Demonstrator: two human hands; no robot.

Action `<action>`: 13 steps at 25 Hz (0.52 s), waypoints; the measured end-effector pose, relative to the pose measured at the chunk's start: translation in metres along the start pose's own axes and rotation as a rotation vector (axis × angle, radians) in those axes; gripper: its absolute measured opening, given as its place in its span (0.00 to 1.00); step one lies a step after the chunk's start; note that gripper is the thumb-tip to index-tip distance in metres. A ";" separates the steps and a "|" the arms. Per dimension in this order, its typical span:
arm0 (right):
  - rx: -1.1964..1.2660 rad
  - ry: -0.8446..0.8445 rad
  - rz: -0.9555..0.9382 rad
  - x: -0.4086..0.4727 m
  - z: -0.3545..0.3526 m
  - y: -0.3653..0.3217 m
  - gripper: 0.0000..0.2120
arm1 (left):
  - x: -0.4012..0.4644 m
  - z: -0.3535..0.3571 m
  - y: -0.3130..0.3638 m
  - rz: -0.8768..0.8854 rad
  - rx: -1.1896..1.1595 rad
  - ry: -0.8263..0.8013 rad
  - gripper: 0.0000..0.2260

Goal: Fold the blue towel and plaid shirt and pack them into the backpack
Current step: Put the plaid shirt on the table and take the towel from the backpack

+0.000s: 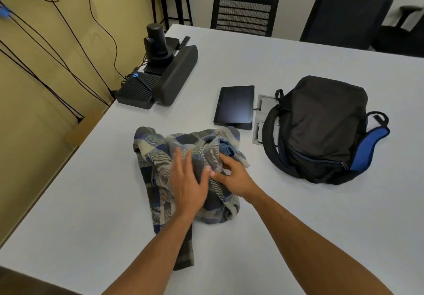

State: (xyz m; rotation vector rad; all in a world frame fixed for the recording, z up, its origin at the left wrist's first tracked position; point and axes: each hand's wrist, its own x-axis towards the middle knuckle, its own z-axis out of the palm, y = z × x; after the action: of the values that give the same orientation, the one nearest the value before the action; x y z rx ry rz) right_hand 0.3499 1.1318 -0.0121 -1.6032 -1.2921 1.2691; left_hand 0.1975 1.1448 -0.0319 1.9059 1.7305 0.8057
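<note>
Plaid shirt [183, 168] is lying crumpled in a heap on the pale grey table [298, 226], one sleeve trailing toward the near edge. Left hand [188, 184] is resting flat on top of the shirt, fingers straight and together, not gripping. Right hand [231, 175] is sitting at the shirt's right side with fingers curled into the fabric, pinching a fold. Blue towel [226, 149] is showing only as a small patch, tucked among the shirt's folds just beyond the right hand; most of it is hidden.

Backpack [321, 129] is lying on its side to the right of the shirt, apart from it, black with blue trim; whether its main zip is open cannot be told. Black tablet [235, 105] is sitting beyond the shirt, just left of the backpack. Black speaker bar [176, 77] and a camera unit [157, 44] are standing beyond and left of the shirt, at the table's wall-side edge. Two chairs [244, 12] are standing at the far edge.
</note>
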 end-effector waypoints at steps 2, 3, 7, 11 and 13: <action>0.042 0.016 -0.014 -0.004 -0.004 -0.001 0.28 | -0.008 0.008 0.011 0.097 -0.075 -0.095 0.27; 0.087 0.027 -0.002 -0.006 -0.007 -0.002 0.29 | -0.008 0.011 0.013 0.104 -0.108 -0.109 0.26; 0.214 0.051 -0.002 -0.015 -0.019 -0.008 0.25 | -0.002 0.012 0.017 0.065 -0.029 -0.100 0.27; 0.388 0.234 -0.057 -0.023 -0.023 -0.017 0.18 | 0.003 0.010 0.025 0.019 0.050 -0.150 0.27; 0.493 0.378 -0.049 -0.025 -0.032 -0.020 0.12 | 0.007 0.007 0.026 0.012 0.032 -0.156 0.25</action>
State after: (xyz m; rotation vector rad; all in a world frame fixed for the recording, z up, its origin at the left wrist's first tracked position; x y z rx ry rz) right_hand 0.3753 1.1143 0.0211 -1.3573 -0.7111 1.0811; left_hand 0.2213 1.1488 -0.0189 1.9468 1.6478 0.6189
